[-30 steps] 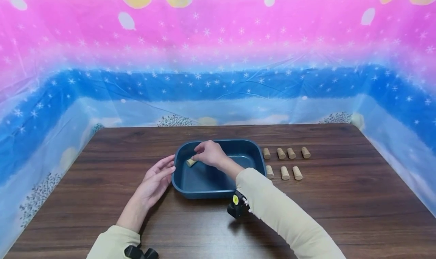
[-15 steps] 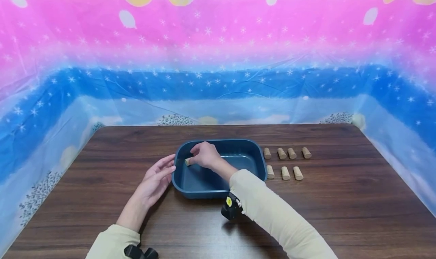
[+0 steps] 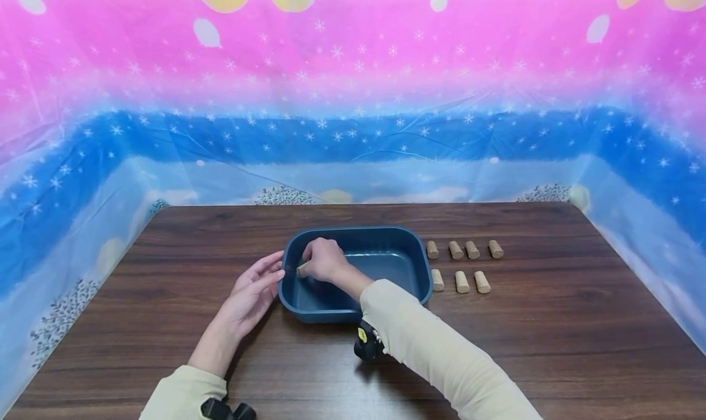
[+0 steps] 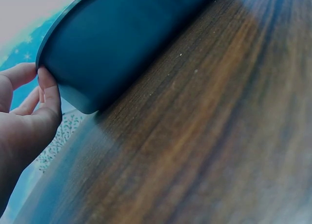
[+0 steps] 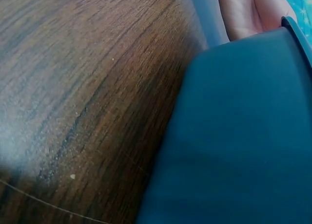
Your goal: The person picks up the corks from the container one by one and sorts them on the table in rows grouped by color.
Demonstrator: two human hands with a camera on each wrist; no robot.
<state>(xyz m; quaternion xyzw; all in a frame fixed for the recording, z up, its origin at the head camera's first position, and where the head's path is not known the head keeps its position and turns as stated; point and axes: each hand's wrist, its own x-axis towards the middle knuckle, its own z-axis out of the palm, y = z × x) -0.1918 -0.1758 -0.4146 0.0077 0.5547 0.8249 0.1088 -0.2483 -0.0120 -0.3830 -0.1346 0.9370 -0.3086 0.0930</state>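
Note:
A dark blue rectangular basin (image 3: 331, 316) with rounded corners stands on the wooden table. Inside it, near the left end, my right hand (image 3: 326, 262) reaches down and pinches a cork stopper (image 3: 302, 270), mostly covered by the fingers. My left hand (image 3: 255, 291) touches the basin's left end with fairly straight fingers. In the left wrist view, the left hand's fingertips (image 4: 45, 77) meet the rim and outer wall. The right wrist view is mostly filled by the basin's outer wall (image 5: 243, 131), which hides the right hand; my left palm (image 5: 246, 12) shows beyond it.
Right of the basin lie two rows of corks, with a far-row cork (image 3: 471, 249) and a near-row cork (image 3: 462, 282) among several. The wooden table (image 3: 551, 322) extends around them. A patterned pink and blue cloth (image 3: 353, 132) hangs behind and beside it.
My right hand has moved a little left and lower inside the basin, taking the cork toward the left wall. My left hand and the basin have stayed put.

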